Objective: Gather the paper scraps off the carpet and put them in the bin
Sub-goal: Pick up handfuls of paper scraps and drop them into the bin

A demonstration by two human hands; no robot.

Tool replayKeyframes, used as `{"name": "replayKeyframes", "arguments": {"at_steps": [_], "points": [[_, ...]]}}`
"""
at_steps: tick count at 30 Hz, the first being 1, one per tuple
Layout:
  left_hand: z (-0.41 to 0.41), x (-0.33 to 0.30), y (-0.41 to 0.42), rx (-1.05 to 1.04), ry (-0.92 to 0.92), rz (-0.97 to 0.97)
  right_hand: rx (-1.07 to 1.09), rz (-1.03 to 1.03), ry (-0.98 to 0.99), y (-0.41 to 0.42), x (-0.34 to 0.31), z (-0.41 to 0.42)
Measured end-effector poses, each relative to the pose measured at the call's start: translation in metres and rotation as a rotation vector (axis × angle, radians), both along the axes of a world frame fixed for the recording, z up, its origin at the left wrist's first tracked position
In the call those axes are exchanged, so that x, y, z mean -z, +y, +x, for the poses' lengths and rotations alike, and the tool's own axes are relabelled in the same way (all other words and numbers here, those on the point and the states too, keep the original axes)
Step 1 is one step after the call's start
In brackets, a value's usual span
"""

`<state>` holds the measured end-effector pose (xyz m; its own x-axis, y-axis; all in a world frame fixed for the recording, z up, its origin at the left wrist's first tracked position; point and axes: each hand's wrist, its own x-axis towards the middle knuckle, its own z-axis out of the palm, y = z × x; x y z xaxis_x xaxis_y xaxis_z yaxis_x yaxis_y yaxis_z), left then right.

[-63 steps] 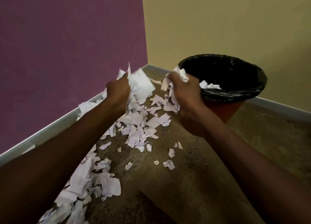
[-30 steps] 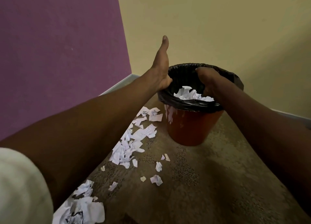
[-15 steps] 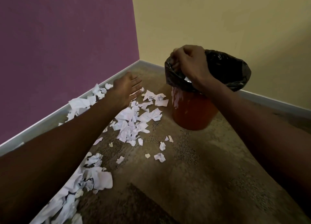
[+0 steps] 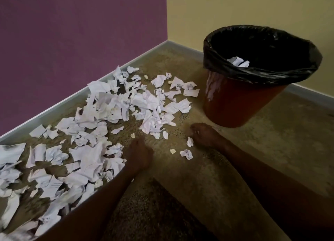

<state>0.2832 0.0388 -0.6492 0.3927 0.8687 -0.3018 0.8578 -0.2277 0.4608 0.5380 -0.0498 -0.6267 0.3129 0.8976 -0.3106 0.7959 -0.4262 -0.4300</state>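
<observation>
Torn white paper scraps (image 4: 115,105) lie in a long spread on the brown carpet (image 4: 262,150) along the purple wall. A red-brown bin (image 4: 240,105) with a black liner (image 4: 262,74) stands at the right, a few scraps (image 4: 237,61) inside it. My left hand (image 4: 140,155) is down on the carpet at the near edge of the spread, knuckles up and fingers hidden. My right hand (image 4: 204,135) rests on the carpet in front of the bin with curled fingers, a white bit showing between them. Small loose scraps (image 4: 187,154) lie just beside it.
The purple wall (image 4: 81,41) and the yellow wall (image 4: 253,5) meet in a corner behind the bin, with a pale skirting board (image 4: 108,78) along the floor. A darker patch of carpet (image 4: 153,213) lies near me between my forearms.
My right hand has let go of the bin liner and dropped to the carpet in front of the bin. My left hand has pulled back to the near edge of the scraps.
</observation>
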Motion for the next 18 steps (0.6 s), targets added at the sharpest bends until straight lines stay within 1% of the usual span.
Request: {"name": "replayKeyframes", "arguments": {"at_steps": [3,5,7,9,11,12,14,16,17,18], "points": [[0.006,0.021,-0.022,0.063,-0.032,0.089,0.043,-0.042,0.033,-0.008,0.024,-0.012],[0.012,0.031,-0.035,0.131,-0.065,0.125,0.057,0.004,0.035,-0.012,0.028,-0.029],[0.017,0.038,-0.044,0.23,-0.15,0.168,0.014,0.067,-0.006,-0.02,0.027,-0.045],[0.022,0.042,-0.048,0.362,-0.187,0.218,-0.075,0.148,-0.038,-0.031,0.036,-0.057],[0.025,0.046,-0.044,0.481,-0.183,0.261,-0.133,0.233,-0.05,-0.041,0.044,-0.064],[0.026,0.046,-0.041,0.532,-0.166,0.266,-0.116,0.256,-0.022,-0.045,0.046,-0.067],[0.027,0.046,-0.036,0.635,-0.153,0.299,-0.001,0.265,0.088,-0.052,0.038,-0.074],[0.025,0.042,-0.035,0.71,-0.162,0.342,0.038,0.308,0.125,-0.057,0.042,-0.076],[0.024,0.04,-0.035,0.712,-0.16,0.355,0.011,0.354,0.06,-0.059,0.047,-0.075],[0.023,0.038,-0.035,0.707,-0.142,0.34,0.005,0.389,0.041,-0.061,0.048,-0.075]]}}
